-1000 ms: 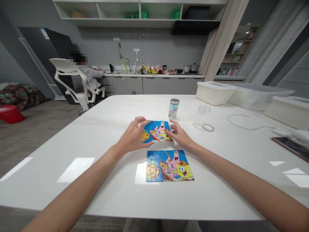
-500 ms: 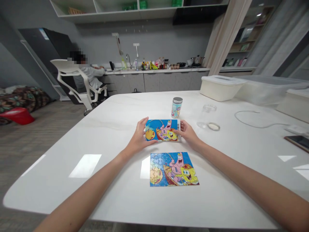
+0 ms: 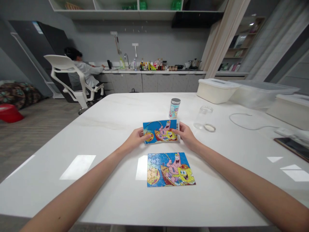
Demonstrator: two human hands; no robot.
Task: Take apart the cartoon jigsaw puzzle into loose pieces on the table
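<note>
A blue picture card (image 3: pixel 160 131) printed with a pink starfish and a yellow sponge figure in a boat is held up between both hands. My left hand (image 3: pixel 135 139) pinches its left end, thumb across the front. My right hand (image 3: pixel 187 134) grips the right end, thumb on the front; a white edge shows behind the card there. Flat on the table below lies an assembled jigsaw puzzle (image 3: pixel 171 170) with the same picture. Just behind the card stands a printed jar (image 3: pixel 174 109) with a silver lid.
On the white table (image 3: pixel 108 129), right of the card, are a clear jar (image 3: pixel 203 118) and a round lid (image 3: pixel 210 128). Farther right are a white cable (image 3: pixel 238 125), a phone (image 3: pixel 293 147) and lidded plastic boxes (image 3: pixel 216 91). A person (image 3: pixel 88 72) sits by the counter.
My left thumb has moved from the card's lower edge onto its front, and the fingers have closed in. The card has tilted slightly. The whole view has shifted a little.
</note>
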